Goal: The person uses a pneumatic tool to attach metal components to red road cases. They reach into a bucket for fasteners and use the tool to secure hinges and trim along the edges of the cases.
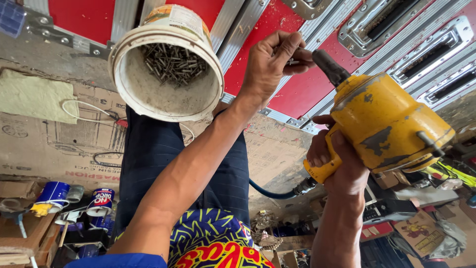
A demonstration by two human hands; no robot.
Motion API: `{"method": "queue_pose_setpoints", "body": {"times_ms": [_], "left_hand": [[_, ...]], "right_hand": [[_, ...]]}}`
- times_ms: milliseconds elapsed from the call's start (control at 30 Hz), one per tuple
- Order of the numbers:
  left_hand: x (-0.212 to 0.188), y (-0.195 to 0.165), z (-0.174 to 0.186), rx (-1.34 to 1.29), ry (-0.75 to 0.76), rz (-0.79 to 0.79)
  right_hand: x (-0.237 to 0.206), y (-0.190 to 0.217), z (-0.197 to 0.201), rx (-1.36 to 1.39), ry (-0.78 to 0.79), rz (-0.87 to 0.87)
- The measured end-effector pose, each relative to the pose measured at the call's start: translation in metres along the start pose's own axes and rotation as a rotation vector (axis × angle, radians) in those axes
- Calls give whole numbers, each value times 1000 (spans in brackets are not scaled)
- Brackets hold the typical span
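Nearest the camera, the right hand (336, 161) is wrapping closed around the grip of a yellow air tool (384, 126), a rivet gun by its look, with a blue hose (270, 191) running from the grip's base. The tool's drum-shaped body is showing chipped paint and bare grey patches, and its dark nose is pointing up at the left hand. It is probably heavy, rigid and top-weighted, so the grip below the drum is the sound place to hold it. The left hand (270, 62) is reaching further out, its fingers (290, 49) pinching narrowly on a small metal pin at the nose tip; such a pin is likely light, stiff and easily dropped. Beyond, a white bucket (166, 97) of dark pins is resting against a red case (277, 30) with aluminium edging.
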State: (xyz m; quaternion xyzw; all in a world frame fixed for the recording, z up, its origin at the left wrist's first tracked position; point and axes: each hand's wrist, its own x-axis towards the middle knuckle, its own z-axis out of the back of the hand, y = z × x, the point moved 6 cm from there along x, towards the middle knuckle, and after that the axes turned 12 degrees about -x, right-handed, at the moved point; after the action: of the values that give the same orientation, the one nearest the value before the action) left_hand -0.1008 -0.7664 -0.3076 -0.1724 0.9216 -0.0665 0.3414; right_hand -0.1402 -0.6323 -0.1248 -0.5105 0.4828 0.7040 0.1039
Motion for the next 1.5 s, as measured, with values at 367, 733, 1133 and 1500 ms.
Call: {"method": "queue_pose_setpoints", "body": {"times_ms": [367,733,1133,1500], "left_hand": [[7,-4,-15,-34,-44,-37],[19,7,-20,-44,-32,-21],[36,24,-37,92,-88,119],[63,69,-46,-430,-294,329]], "right_hand": [[4,12,15,10,18,3],[14,12,23,-9,33,-34],[33,27,25,-66,13,1],[72,72,7,-542,-252,21]]}}
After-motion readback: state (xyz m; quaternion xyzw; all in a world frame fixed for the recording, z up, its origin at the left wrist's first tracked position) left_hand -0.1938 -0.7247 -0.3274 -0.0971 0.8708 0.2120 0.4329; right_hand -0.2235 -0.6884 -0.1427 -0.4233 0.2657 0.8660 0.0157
